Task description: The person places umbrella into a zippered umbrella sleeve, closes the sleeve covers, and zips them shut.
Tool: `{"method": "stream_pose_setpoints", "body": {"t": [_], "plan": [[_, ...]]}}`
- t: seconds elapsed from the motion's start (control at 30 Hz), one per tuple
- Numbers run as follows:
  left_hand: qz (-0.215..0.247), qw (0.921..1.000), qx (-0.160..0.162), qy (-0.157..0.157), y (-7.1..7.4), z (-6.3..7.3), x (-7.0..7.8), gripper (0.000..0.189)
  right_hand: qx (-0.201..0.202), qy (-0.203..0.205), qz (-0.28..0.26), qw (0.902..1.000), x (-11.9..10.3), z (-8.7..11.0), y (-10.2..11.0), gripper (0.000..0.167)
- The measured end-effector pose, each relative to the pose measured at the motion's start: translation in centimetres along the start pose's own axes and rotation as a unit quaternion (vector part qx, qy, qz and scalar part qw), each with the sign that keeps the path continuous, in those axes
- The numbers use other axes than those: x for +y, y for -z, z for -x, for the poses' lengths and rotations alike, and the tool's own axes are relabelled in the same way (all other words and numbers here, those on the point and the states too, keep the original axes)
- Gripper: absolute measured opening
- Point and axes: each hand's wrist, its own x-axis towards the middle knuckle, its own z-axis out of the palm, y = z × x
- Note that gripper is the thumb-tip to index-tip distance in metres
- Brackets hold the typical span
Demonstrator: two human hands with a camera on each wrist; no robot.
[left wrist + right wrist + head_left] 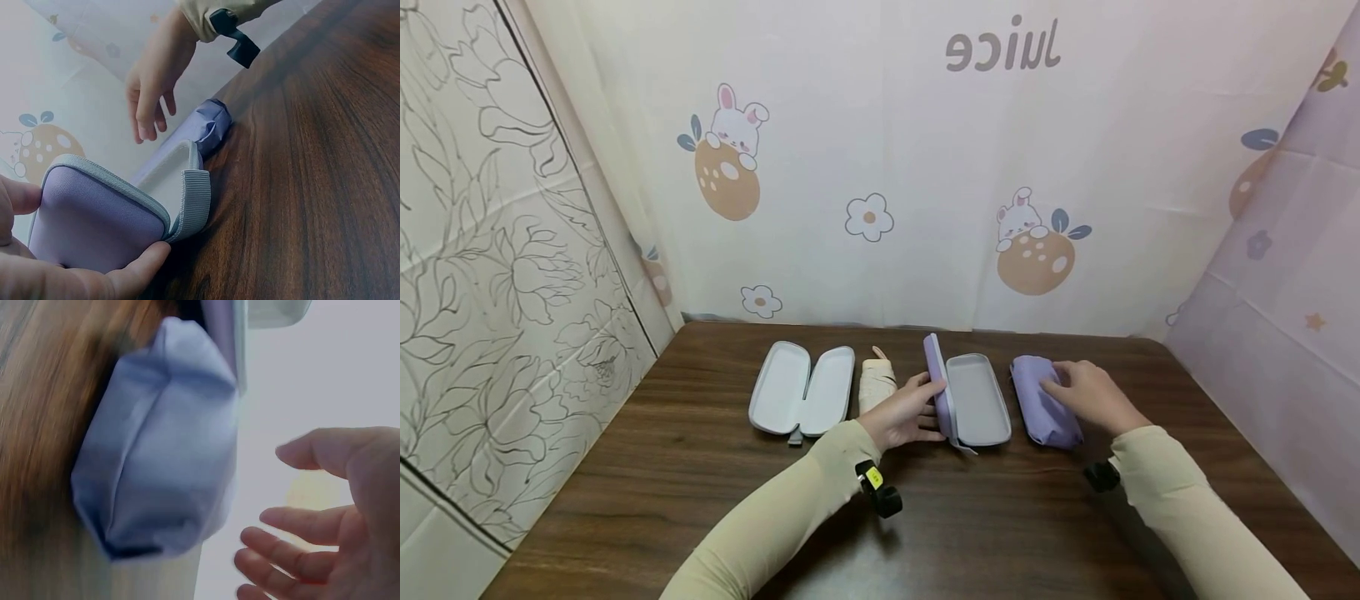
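Observation:
A purple hard zip case [978,400] stands open on the table, its pale grey inside showing. My left hand [904,414] grips its upright lid half, thumb on one side and fingers below, as the left wrist view shows on the case's purple shell [94,219]. To the right lies a folded purple umbrella [1045,404] in soft cloth. Over it hovers my right hand [1093,396], fingers spread and apart from the cloth in the right wrist view, where the umbrella [162,444] is slightly blurred.
Left of my left hand lies a folded cream umbrella [876,383] with a wrist loop. Farther left, a second zip case [781,392] lies open flat with a white inside. A printed curtain [880,275] hangs behind the brown wooden table [700,467].

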Motion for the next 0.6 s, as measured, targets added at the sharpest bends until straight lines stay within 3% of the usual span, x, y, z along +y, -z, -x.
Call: {"method": "stream_pose_setpoints", "body": {"t": [0.2, 0.33, 0.47, 0.6], "plan": [[-0.001, 1.0000, 0.002, 0.000, 0.0, 0.0, 0.0, 0.076, -0.063, -0.041, -0.003, 0.9972, 0.8, 0.1, -0.1, 0.085], [0.000, 1.0000, 0.002, 0.002, 0.0, 0.0, -0.1, 0.075, -0.128, -0.077, -0.007, 0.9888, 1.2, -0.1, -0.2, 0.096], [0.001, 1.0000, 0.002, 0.002, 0.0, 0.1, -0.1, 0.075, -0.175, -0.098, -0.040, 0.9789, 1.7, -0.5, -0.3, 0.097], [0.001, 1.0000, 0.000, 0.001, 0.1, 0.1, -0.1, 0.075, -0.188, -0.094, -0.093, 0.9732, 2.3, -0.8, -0.4, 0.091]]}}
